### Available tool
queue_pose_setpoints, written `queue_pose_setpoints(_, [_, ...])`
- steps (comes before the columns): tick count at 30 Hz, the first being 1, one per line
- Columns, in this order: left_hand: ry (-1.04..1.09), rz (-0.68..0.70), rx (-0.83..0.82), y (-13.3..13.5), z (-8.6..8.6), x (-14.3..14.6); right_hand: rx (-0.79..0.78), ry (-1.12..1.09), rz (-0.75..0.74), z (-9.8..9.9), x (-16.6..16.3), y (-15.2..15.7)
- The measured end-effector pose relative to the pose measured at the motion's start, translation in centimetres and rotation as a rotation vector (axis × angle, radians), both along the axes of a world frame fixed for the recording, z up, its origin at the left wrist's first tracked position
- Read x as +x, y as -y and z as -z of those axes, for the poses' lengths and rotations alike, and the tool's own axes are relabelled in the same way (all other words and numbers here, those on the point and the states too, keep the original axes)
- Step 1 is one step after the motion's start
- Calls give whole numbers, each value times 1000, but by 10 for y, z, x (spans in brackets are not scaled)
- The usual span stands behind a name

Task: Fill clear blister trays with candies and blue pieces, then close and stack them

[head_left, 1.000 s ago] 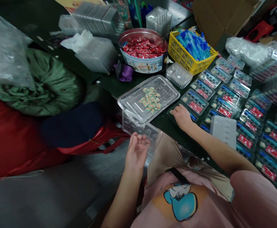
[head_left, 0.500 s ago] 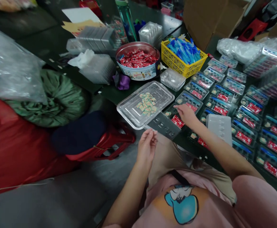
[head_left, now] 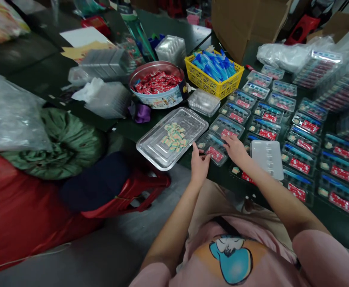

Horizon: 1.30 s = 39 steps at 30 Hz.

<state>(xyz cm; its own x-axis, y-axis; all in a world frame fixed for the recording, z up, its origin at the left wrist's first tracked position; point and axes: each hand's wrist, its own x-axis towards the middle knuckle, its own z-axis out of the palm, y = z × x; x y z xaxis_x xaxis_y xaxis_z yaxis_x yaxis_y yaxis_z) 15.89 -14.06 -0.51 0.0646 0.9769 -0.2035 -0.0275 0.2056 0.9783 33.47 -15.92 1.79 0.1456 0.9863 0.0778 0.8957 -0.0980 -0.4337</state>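
A clear plastic case (head_left: 202,140) with a red patterned packet (head_left: 214,154) inside lies on the table edge in front of me, its lid down over it. My left hand (head_left: 200,164) holds its near left corner, thumb and index finger bent at the edge. On the opposite side, the fingers of my right hand (head_left: 236,150) press against the case's right edge. Left of it, a metal tray (head_left: 150,146) bears a heap of small pale green and cream pieces (head_left: 174,137). A frosted plastic case (head_left: 267,159) rests beside my right forearm.
Rows of filled cases (head_left: 300,165) cover the table on the right. Behind the tray stand a round tin (head_left: 159,99) of red packets, a yellow basket (head_left: 213,83) of blue pens and stacked empty cases (head_left: 204,103). A red stool (head_left: 129,195) is at lower left.
My left hand has moved up and right from beside the tray onto the case. The case's lid, open towards me before, now lies over it. My right hand stays at the case.
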Motion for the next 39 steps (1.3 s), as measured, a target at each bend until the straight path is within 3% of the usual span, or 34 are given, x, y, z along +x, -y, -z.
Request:
queue_pose_setpoints(9, [-643,216,471,-3,-8,-7,-121,202,-35,-3,-10,-5])
queue_pose_setpoints(12, [-640,298,535,-4,-6,-7,-134,207,-53,-3,-15,-5])
queue_pose_setpoints(16, [-582,324,499,-4,-7,-15,-137,172,-97,-13,-12,-2])
queue_pose_setpoints(20, [-555,286,557,8,-22,-15,-18,84,49,-36,30,17])
queue_pose_setpoints(24, [-448,498,707,7,-46,26,142,5,299,-46,94,63])
queue_pose_setpoints(27, [-680,631,800,-31,-53,80,193,-34,366,-38,125,100])
queue_pose_setpoints(29, [-940,651,791,-64,-48,113,216,-54,380,-31,132,119])
queue_pose_setpoints(32, [-1205,708,636,-99,-32,142,218,-85,405,-23,130,136])
queue_pose_setpoints(35, [-1321,721,564,-109,-17,150,197,-137,406,-18,125,140])
queue_pose_setpoints(39, [-1362,725,549,-105,-13,147,184,-217,394,-12,118,133])
